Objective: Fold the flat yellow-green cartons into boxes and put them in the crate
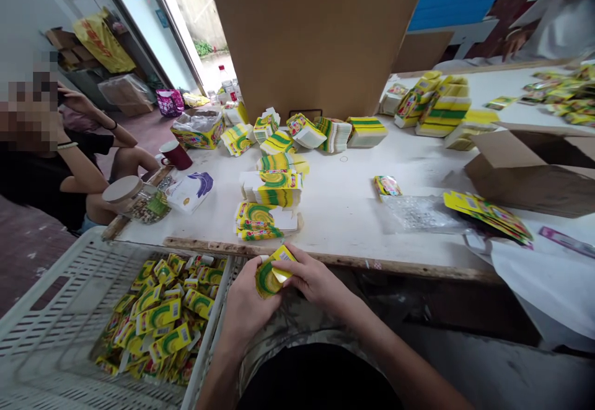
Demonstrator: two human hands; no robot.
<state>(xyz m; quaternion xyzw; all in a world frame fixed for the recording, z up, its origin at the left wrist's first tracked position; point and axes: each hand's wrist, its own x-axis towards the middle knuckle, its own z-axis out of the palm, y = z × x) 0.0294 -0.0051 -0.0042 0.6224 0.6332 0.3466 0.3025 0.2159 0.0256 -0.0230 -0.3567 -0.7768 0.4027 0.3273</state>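
Both my hands hold one small yellow and green carton just below the table's front edge. My left hand wraps around its lower left side. My right hand pinches its upper right flap with fingers closed. Right above them on the table lie stacks of flat yellow-green carton blanks. To my left a white plastic crate holds several folded cartons.
More carton stacks lie across the white table. An open cardboard box sits at the right, a large cardboard sheet stands behind. A clear bag, a jar and a red cup are on the table. Another person sits left.
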